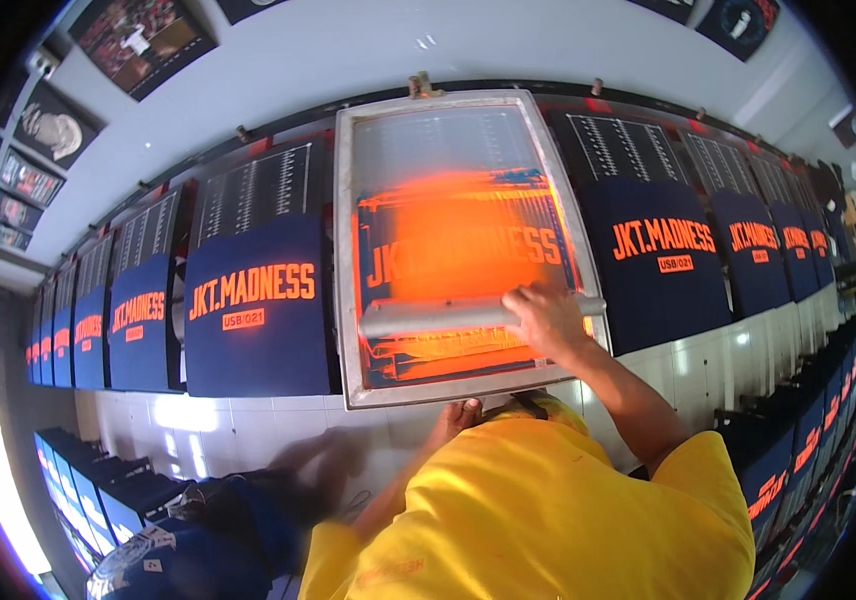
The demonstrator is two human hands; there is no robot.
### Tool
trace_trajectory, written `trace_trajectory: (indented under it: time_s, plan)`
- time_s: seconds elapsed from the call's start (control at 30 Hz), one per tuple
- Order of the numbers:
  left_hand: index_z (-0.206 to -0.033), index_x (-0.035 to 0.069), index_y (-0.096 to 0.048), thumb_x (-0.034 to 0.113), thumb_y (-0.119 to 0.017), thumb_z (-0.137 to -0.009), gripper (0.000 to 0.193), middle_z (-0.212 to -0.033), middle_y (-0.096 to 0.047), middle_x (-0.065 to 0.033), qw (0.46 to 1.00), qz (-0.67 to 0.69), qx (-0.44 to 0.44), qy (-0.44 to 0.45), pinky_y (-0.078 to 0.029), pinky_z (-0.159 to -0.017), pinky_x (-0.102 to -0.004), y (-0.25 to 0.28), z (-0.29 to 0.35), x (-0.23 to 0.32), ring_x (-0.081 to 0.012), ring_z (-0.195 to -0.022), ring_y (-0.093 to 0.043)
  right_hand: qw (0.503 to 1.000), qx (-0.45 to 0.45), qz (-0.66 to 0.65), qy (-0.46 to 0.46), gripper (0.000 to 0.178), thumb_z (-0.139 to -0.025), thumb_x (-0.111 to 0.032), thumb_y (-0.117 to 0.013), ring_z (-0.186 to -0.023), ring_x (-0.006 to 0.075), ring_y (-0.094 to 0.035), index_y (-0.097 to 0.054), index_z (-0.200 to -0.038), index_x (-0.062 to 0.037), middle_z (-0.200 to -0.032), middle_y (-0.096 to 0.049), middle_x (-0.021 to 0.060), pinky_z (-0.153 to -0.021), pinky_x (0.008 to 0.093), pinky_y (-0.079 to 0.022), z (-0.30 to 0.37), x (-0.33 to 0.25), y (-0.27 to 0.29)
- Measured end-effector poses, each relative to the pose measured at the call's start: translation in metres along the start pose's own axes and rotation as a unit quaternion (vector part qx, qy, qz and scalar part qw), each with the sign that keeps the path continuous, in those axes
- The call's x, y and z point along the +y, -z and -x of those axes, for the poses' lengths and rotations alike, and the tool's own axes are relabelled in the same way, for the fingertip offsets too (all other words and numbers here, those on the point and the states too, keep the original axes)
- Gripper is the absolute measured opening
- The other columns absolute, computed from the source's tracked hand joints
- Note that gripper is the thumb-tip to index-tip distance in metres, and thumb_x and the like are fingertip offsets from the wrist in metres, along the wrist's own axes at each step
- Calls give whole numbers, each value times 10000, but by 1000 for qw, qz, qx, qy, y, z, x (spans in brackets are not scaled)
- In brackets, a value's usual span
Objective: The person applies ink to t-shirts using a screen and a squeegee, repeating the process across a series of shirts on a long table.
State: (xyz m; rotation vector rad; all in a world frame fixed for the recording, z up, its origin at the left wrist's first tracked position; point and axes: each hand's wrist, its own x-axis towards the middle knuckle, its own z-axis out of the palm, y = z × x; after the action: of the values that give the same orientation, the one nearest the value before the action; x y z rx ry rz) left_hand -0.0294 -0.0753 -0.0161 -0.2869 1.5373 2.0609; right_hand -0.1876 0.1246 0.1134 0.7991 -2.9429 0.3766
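A silkscreen frame (350, 340) with a pale metal border lies over the middle printing board. Bright orange ink (438, 225) spreads across its mesh, with lettering showing through. Crosswise near the frame's front lies a long grey squeegee (428, 317). My right hand (548, 322) is closed round the squeegee's right part, arm reaching in from the right. Against the frame's near edge, my left hand (461, 413) has its fingers curled at the border; they are partly hidden by my yellow shirt and the frame.
Navy fabric pieces with orange print (253, 340) lie on boards in a row to the left; more printed pieces (658, 260) continue right. A dark rail (288, 115) runs behind. Another person in blue (213, 530) is at lower left, arm blurred. More boards (798, 440) stand at lower right.
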Motion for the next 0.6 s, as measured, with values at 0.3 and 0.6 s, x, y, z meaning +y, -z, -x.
trace_trajectory:
  time_s: [0.3,0.6]
  plan:
    - [-749,64,-496,353,-504,-1024,399,-641,-383,29,999,-10,-30,-7,-318,-551,-315,2,-3,-2,-97,-613,-353,1000,17,24,8,253,-760,-190,-746,-850,309,-661,-613,-945,-80,-876,-666,94,-682,465,-534,-137,42,-25]
    - [-691,38,-471,370,-496,-1024,471,-607,-381,9,997,-70,15,-10,-304,-544,-341,-9,1,18,-117,-592,-335,997,-34,21,67,314,-751,-169,-764,-879,308,-661,-642,-1022,-68,-922,-674,104,-754,452,-537,-142,48,-27]
